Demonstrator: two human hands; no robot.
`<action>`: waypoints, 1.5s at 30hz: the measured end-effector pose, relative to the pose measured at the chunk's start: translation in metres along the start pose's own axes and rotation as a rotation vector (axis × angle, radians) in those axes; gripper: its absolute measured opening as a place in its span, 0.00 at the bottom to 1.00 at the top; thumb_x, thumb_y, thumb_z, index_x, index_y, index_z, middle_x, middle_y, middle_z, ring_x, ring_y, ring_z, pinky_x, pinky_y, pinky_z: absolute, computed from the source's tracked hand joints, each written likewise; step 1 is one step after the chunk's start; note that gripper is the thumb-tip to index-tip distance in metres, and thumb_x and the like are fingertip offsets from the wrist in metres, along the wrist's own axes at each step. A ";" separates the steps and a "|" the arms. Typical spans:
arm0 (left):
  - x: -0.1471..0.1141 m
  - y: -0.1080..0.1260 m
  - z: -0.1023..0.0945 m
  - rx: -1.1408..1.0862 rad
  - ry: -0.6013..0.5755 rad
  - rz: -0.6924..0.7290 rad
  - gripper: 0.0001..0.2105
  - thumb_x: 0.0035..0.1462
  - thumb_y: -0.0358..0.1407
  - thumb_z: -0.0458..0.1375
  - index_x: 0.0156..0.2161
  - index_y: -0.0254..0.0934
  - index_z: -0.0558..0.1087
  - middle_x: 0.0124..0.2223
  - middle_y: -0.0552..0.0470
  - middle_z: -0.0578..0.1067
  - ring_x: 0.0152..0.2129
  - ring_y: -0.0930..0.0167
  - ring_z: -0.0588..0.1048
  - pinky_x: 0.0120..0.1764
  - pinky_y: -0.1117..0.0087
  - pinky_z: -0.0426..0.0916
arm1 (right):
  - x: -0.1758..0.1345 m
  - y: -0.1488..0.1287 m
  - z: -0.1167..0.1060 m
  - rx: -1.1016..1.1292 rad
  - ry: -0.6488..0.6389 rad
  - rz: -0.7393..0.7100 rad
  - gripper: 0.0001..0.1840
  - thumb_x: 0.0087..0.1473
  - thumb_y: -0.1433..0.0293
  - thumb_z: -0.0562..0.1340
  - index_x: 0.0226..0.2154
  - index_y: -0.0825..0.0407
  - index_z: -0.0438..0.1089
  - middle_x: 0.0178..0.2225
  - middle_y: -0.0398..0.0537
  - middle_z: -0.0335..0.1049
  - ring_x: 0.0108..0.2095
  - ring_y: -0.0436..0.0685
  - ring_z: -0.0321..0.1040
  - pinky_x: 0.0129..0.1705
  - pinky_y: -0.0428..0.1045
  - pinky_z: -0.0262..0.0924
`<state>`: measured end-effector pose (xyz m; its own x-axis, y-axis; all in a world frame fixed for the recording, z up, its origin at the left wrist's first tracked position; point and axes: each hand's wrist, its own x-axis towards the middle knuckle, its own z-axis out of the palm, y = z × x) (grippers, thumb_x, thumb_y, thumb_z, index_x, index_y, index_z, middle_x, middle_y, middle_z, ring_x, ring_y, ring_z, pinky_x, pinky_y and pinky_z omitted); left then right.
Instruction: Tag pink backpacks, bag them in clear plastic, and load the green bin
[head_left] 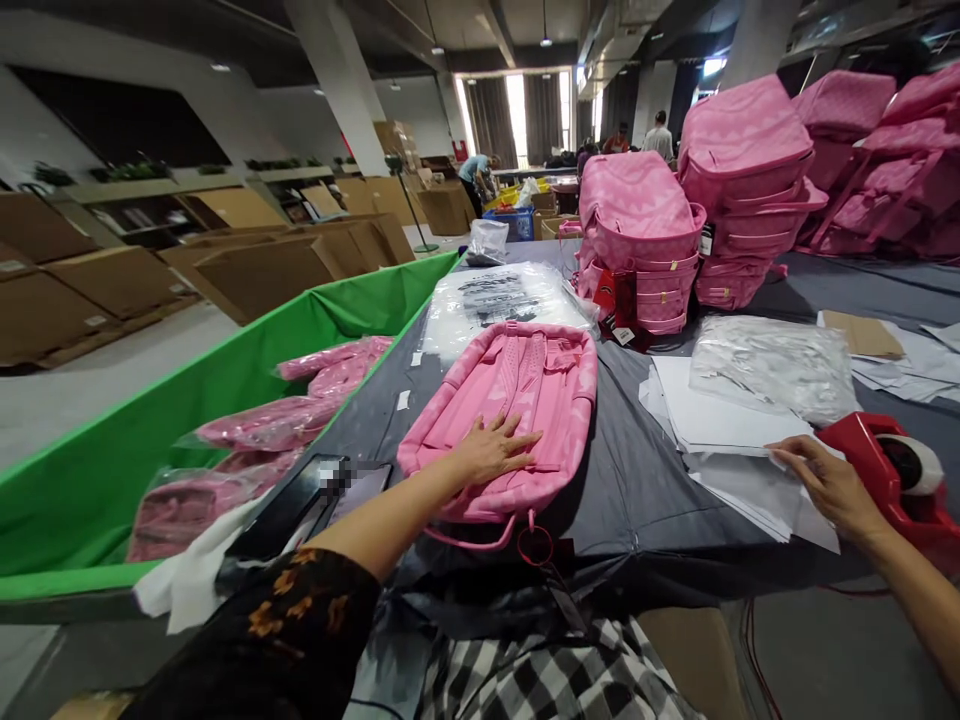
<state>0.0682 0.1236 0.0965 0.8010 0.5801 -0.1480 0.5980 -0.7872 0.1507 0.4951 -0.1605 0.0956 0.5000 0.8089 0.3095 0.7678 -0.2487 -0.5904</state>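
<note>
A pink backpack (450, 425) lies flat on the dark-covered table, its shoulder straps facing up and its top handle toward me. My left hand (495, 450) rests on it with the fingers spread. Off the near end hangs a round red-rimmed tag (535, 546) with a dark strip. To the right, my right hand (829, 490) pinches the edge of a white paper sheet (742, 475) at a loose stack of papers (701, 415). Close beside that hand stands a red tape dispenser (862, 440) with a roll of tape.
Stacked pink backpacks (637, 210) stand at the back right. Clear plastic bags (772, 365) lie on the papers, and more plastic bags (442, 310) lie behind the backpack. A green-lined bin (247, 350) on the left holds bagged pink backpacks (262, 425). A phone (289, 505) lies at the table's left edge.
</note>
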 end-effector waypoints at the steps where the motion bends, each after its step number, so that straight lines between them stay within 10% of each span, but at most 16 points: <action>1: -0.001 0.012 -0.007 0.021 0.057 0.024 0.19 0.65 0.48 0.58 0.59 0.51 0.74 0.71 0.46 0.60 0.71 0.49 0.51 0.66 0.33 0.42 | -0.005 -0.011 -0.005 -0.022 0.071 0.010 0.34 0.52 0.34 0.54 0.31 0.47 0.67 0.31 0.54 0.75 0.30 0.61 0.71 0.35 0.54 0.64; 4: -0.007 0.071 -0.017 -0.137 0.228 0.210 0.23 0.61 0.52 0.61 0.58 0.46 0.75 0.72 0.45 0.60 0.71 0.53 0.51 0.69 0.40 0.37 | -0.029 -0.052 -0.009 -0.051 0.192 0.005 0.29 0.55 0.36 0.53 0.30 0.45 0.62 0.23 0.50 0.68 0.22 0.58 0.64 0.26 0.53 0.60; 7: -0.014 0.146 -0.003 -0.657 0.218 0.442 0.50 0.50 0.55 0.69 0.73 0.44 0.52 0.73 0.39 0.56 0.71 0.55 0.50 0.69 0.43 0.44 | -0.059 -0.096 0.005 0.034 0.032 -0.053 0.27 0.57 0.39 0.53 0.31 0.45 0.63 0.20 0.45 0.64 0.18 0.54 0.59 0.21 0.51 0.56; 12: -0.022 0.217 0.053 -1.496 -0.034 0.130 0.44 0.33 0.60 0.73 0.53 0.34 0.77 0.45 0.42 0.79 0.44 0.59 0.76 0.50 0.58 0.69 | -0.093 -0.126 0.029 0.237 -0.160 0.051 0.27 0.59 0.41 0.54 0.29 0.46 0.61 0.18 0.38 0.56 0.17 0.50 0.54 0.18 0.45 0.52; 17: -0.037 0.211 0.080 -1.675 -0.007 -0.003 0.31 0.38 0.65 0.68 0.27 0.34 0.78 0.25 0.54 0.71 0.25 0.73 0.66 0.33 0.69 0.62 | -0.093 -0.113 0.040 0.376 -0.422 0.128 0.37 0.38 0.45 0.72 0.46 0.47 0.70 0.29 0.44 0.73 0.22 0.54 0.66 0.23 0.47 0.63; 24: -0.088 0.186 0.103 -1.062 0.536 0.150 0.17 0.66 0.49 0.57 0.43 0.39 0.82 0.35 0.47 0.79 0.34 0.67 0.75 0.43 0.64 0.69 | -0.070 -0.131 0.068 0.294 -0.617 -0.077 0.29 0.52 0.39 0.62 0.29 0.47 0.80 0.31 0.52 0.78 0.32 0.61 0.75 0.37 0.52 0.72; 28: -0.126 0.159 0.128 -0.806 0.841 -0.107 0.18 0.67 0.41 0.56 0.58 0.40 0.72 0.53 0.41 0.76 0.50 0.62 0.75 0.53 0.57 0.71 | -0.063 -0.123 0.072 0.219 -0.458 -0.230 0.26 0.54 0.40 0.60 0.35 0.39 0.83 0.36 0.49 0.81 0.35 0.65 0.78 0.41 0.57 0.76; 32: -0.127 0.148 0.141 -0.816 0.786 -0.365 0.25 0.65 0.43 0.57 0.64 0.38 0.63 0.63 0.37 0.69 0.61 0.58 0.68 0.63 0.48 0.64 | -0.059 -0.116 0.084 0.197 -0.594 -0.285 0.25 0.54 0.40 0.60 0.34 0.38 0.83 0.36 0.47 0.81 0.34 0.66 0.80 0.36 0.55 0.77; 37: -0.102 0.155 0.150 -1.292 0.813 -0.550 0.21 0.62 0.44 0.60 0.56 0.38 0.67 0.46 0.45 0.76 0.41 0.66 0.77 0.50 0.60 0.72 | -0.051 -0.101 0.103 0.006 -0.900 -0.385 0.29 0.59 0.41 0.53 0.38 0.39 0.82 0.37 0.50 0.81 0.35 0.68 0.79 0.34 0.56 0.75; 45: -0.094 0.156 0.149 -1.252 0.660 -0.581 0.19 0.61 0.48 0.58 0.51 0.39 0.76 0.40 0.49 0.75 0.34 0.68 0.71 0.44 0.63 0.68 | -0.040 -0.146 0.131 0.210 -1.204 -0.541 0.29 0.62 0.45 0.57 0.28 0.48 0.80 0.60 0.57 0.69 0.65 0.70 0.59 0.62 0.59 0.61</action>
<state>0.0820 -0.0846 -0.0120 0.1216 0.9894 -0.0799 0.1923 0.0554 0.9798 0.3101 -0.0864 0.0716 -0.5919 0.7689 -0.2420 0.6255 0.2488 -0.7395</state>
